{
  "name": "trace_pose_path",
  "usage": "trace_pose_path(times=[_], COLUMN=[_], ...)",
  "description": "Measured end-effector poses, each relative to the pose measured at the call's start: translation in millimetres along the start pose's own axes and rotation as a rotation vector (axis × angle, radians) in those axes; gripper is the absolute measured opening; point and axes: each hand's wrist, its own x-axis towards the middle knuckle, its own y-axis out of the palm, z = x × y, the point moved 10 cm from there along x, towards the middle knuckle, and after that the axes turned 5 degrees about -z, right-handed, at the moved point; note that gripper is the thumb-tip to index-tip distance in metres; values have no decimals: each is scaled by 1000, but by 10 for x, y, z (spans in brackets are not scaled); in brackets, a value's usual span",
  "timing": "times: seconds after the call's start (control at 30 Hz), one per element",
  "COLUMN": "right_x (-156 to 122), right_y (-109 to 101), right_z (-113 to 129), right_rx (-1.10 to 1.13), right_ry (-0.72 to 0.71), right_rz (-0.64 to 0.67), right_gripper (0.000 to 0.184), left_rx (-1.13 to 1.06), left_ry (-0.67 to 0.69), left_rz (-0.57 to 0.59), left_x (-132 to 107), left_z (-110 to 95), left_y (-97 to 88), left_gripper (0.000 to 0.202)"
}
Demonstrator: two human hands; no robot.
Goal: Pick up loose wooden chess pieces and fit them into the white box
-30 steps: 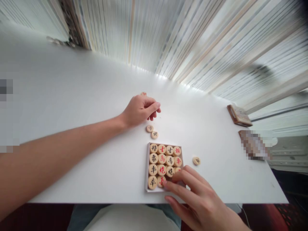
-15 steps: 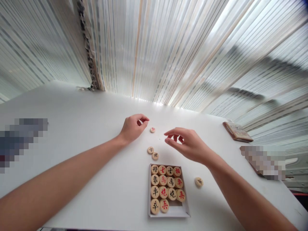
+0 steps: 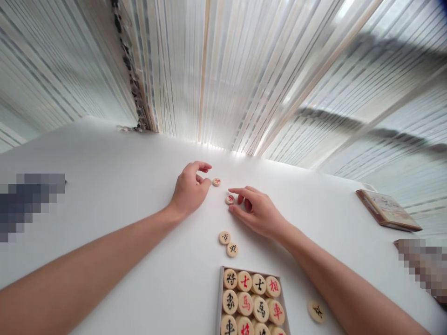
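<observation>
My left hand [image 3: 191, 188] is open over the table, index finger and thumb apart. Just off its thumb lies a xiangqi piece [image 3: 216, 182] with a red character. My right hand [image 3: 256, 209] is open too, its index finger and thumb on either side of another red-marked xiangqi piece [image 3: 229, 199]; whether they touch it I cannot tell. Nearer to me, two black-marked pieces, one upper [image 3: 224, 237] and one lower [image 3: 232, 250], lie edge to edge. A shallow box [image 3: 220, 298] holds rows of red and black pieces, its near part cut off by the frame.
One black-marked piece [image 3: 316, 311] lies right of the box, beside my right forearm. A flat brown box [image 3: 389, 210] rests at the right, with a blurred-out item [image 3: 422, 265] nearer. Another blurred-out item [image 3: 28, 200] is at the left. A string curtain [image 3: 181, 70] hangs behind the table.
My right hand has come down around the red-marked piece. The left hand's fingers have parted, and a second red piece now shows beside them. The view has tilted up, cutting off the box's near rows.
</observation>
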Motion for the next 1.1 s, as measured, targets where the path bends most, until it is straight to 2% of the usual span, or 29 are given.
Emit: trace_pose_path(times=[0.13, 0.23, 0.43, 0.53, 0.63, 0.7, 0.83, 1.0, 1.1], right_x=[-39, -43, -71, -104, -140, -161, -191, -225, -215], right_y=[-2, -13, -88, -154, -238, -280, -305, -311, -269], right_z=[18, 34, 100, 114, 53, -21, -120, -55, 0], right_rx=[-10, -9, 20, 51, 97, 131, 207, 353, 456], right_ry=[-42, -62, -106, -97, -58, -20, 49, 123, 162], right_rz=[-48, -75, -150, -202, -274, -313, -343, -375, -350], right_gripper=[41, 38, 32, 30, 29, 28, 31, 27, 28], left_rx=[251, 396, 440, 311, 34, -203, -598, -774, -778], left_ry=[107, 180, 185, 164, 106, 3, -197, -302, -309], left_rz=[133, 235, 282, 273, 254, 244, 240, 396, 406], left_x=[-65, -129, -185, -181, -136, -107, -166, -399, -433], left_z=[-109, -175, -176, -144, -107, -54, -23, -131, -149], left_y=[185, 305, 344, 324, 272, 243, 283, 501, 501], left_gripper=[40, 33, 26, 30, 19, 17, 37, 49, 44])
